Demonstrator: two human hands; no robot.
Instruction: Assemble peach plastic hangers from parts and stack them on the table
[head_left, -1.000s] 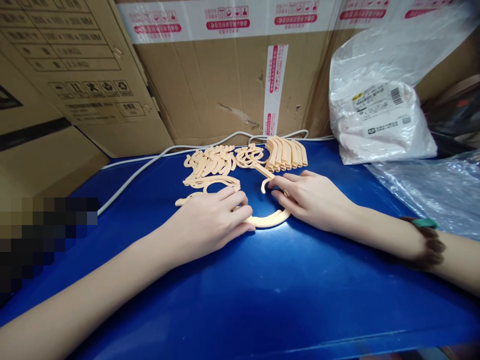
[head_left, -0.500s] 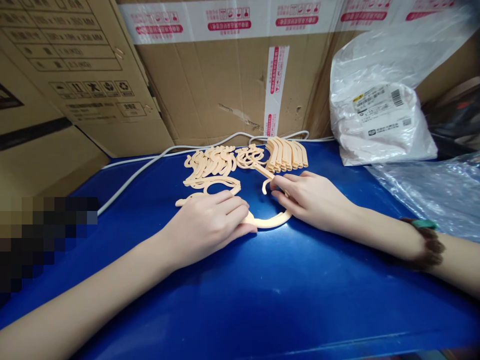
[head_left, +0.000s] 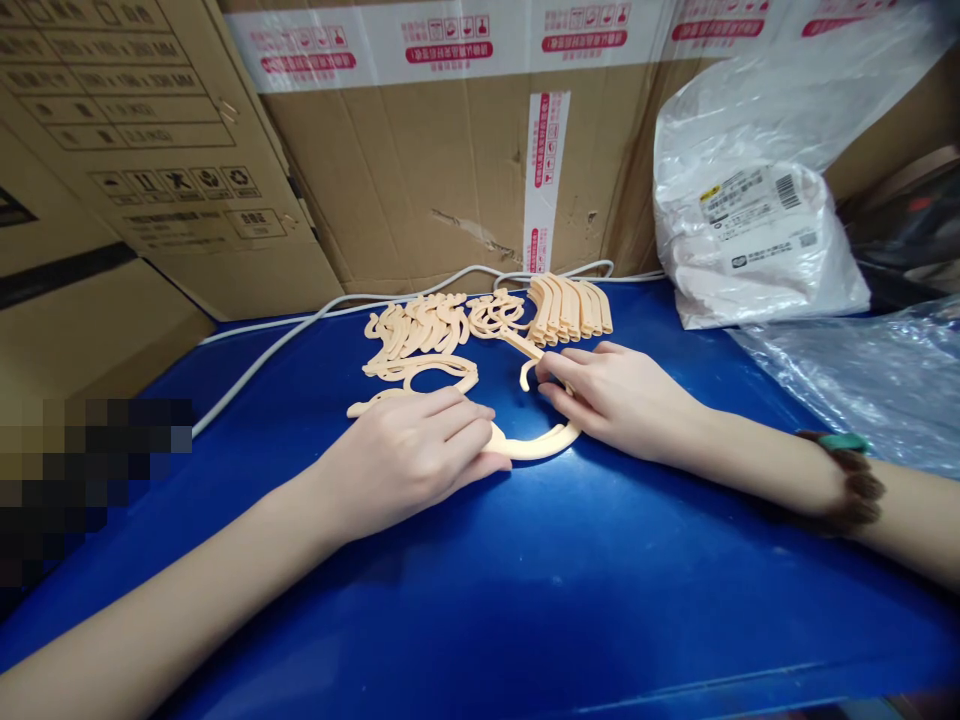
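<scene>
The left hand and right hand are gripping a cream, curved plastic piece, fingers curled closed. Bent cream plastic strips are lying beyond them.

On the counter, we have the hanger part between our left grip and right grip. Behind it, left to right, lie a first heap, second heap and parts row. Behind those run a cable, then the back carton; a side carton stands left, a bag right, plastic sheeting before the bag.
</scene>
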